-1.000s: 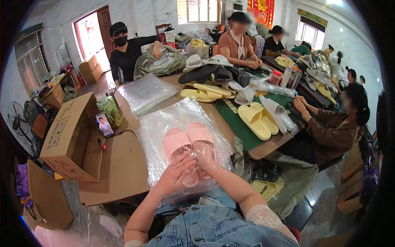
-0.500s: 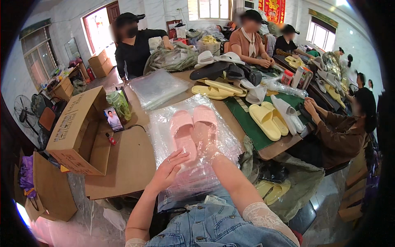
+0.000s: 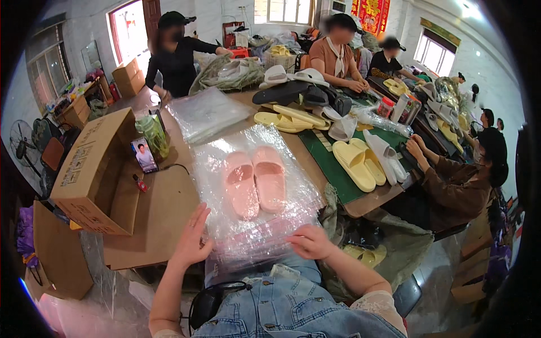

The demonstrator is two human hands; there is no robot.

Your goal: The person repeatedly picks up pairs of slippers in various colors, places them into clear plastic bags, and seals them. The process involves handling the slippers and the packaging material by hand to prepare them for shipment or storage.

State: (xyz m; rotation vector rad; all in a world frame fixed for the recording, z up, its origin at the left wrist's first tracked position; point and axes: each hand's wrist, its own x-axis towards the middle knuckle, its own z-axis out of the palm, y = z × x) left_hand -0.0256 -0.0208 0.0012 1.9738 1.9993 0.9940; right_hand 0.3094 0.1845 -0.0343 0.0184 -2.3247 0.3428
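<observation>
A pair of pink slide slippers [image 3: 241, 188] lies side by side on the table, in a clear plastic bag [image 3: 225, 143] with a pinkish strip along its near edge. More clear bags seem to be stacked beneath it. My left hand [image 3: 193, 239] is beside the bag's near left corner, open, with fingers stretched forward and the thumb apart. At the near right edge, my right hand [image 3: 311, 242] has its fingers bent together, pinching the bag's film near its mouth.
An opened cardboard box [image 3: 96, 174] stands at the left, by a propped phone [image 3: 144, 155] and a green bottle [image 3: 152, 135]. Flat clear bags [image 3: 208, 115] lie beyond. Yellow slippers [image 3: 358, 166] and white slippers [image 3: 386, 156] sit right on a green mat. Several co-workers surround the tables.
My right hand has come out of the bag, back to its near right edge. My left hand has left the slippers and moved to the bag's left side.
</observation>
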